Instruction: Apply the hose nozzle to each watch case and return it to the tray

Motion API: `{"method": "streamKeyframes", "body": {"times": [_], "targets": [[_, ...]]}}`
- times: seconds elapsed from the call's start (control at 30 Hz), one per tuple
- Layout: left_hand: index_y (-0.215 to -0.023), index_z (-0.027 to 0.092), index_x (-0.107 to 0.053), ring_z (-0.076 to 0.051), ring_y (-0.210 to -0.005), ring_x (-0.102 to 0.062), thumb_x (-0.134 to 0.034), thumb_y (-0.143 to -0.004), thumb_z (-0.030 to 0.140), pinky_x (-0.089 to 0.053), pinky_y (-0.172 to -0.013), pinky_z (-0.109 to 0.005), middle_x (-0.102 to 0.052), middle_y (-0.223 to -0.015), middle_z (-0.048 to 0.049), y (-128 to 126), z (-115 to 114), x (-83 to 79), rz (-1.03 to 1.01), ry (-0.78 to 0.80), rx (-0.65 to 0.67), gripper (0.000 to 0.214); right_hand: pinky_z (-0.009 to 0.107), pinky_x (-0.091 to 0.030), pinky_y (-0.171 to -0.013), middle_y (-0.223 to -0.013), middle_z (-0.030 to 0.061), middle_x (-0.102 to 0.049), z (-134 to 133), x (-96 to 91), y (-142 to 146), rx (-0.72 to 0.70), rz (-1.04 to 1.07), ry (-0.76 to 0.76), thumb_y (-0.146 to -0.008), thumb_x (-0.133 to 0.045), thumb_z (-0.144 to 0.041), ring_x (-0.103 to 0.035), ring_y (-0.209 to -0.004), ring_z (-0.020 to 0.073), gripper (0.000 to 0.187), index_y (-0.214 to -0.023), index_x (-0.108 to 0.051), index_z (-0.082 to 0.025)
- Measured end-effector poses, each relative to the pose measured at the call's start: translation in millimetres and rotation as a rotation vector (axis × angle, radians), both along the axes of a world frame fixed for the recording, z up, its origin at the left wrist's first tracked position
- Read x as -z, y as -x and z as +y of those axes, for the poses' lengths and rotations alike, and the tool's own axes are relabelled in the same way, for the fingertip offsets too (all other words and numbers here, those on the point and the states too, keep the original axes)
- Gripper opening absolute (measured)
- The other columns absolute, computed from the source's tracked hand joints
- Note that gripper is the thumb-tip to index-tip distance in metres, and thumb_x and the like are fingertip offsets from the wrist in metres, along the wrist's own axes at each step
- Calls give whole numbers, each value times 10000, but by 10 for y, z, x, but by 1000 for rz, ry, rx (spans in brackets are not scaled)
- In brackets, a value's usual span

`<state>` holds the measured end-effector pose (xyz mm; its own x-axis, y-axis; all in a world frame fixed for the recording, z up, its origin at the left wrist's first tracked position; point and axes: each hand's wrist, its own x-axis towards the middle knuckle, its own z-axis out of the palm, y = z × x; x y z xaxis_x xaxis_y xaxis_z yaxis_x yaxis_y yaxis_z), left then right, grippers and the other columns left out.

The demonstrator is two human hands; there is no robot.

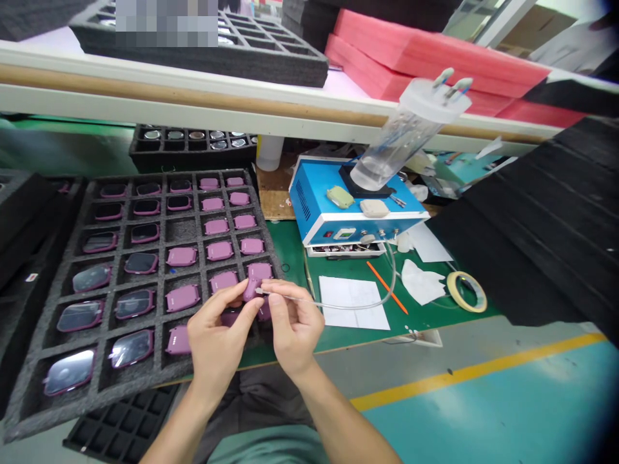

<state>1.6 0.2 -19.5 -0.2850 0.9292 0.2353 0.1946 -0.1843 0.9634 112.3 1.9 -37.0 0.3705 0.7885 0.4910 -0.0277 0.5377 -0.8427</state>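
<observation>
My left hand pinches a small pink rectangular device, probably a watch-like casing, by its edge, just above a grey foam tray. My right hand holds a thin metal nozzle on a transparent tube, with its tip at the pink device. The tube runs right to a blue benchtop dispenser. Rows of similar pink devices fill the tray's cells, some with glossy glass faces. My hands hide the tray cells beneath them.
A transparent syringe barrel stands tilted on the dispenser. A green bench mat holds white paper, a white cloth, an orange stick and a tape roll. A shelf rail crosses above, with black foam at right.
</observation>
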Motion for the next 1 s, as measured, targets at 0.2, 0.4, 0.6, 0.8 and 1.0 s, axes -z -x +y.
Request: {"method": "streamKeyframes", "body": {"times": [0.2, 0.4, 0.6, 0.8, 1.0], "targets": [[-1061, 253, -862, -157, -779, -737, -885, -796, 291, -615, -772, -266, -832, -953, -19, 1, -1, 1, 6, -4, 0, 268, 323, -654, -936, -1012, 32, -820, -2, 2, 7, -1, 4, 2, -1003, -639, -146, -781, -1020, 163, 177, -1078, -753, -260], [-1058, 235, -861, -173, -777, -736, -883, -799, 309, -619, -775, -292, -829, -955, -32, -1, 6, 1, 14, 5, -3, 270, 353, -677, -899, -978, 55, -824, 1, -19, 2, 38, -45, 10, -1004, -637, -185, -796, -986, 185, 120, -1045, -739, -233], [-1059, 238, -859, -169, -775, -732, -882, -796, 301, -616, -775, -292, -824, -940, -25, 1, -6, -28, 21, 7, -10, 271, 351, -687, -882, -977, 53, -826, -4, -31, 2, 45, -51, 11, -1001, -636, -186, -802, -978, 183, 110, -1033, -731, -232], [-1058, 228, -860, -178, -760, -738, -891, -781, 310, -621, -772, -303, -831, -935, -33, -17, 13, -37, 32, 21, -19, 290, 346, -684, -892, -977, 48, -828, 8, -49, 15, 53, -46, 0, -997, -632, -166, -802, -976, 178, 131, -1035, -738, -233], [-1100, 216, -839, -192, -816, -771, -821, -870, 253, -626, -801, -293, -840, -988, -46, 58, -86, -118, 231, -55, 35, 233, 366, -689, -866, -968, 59, -834, -70, -17, -14, 67, -17, 51, -999, -645, -203, -815, -951, 199, 105, -1014, -748, -217]]}}
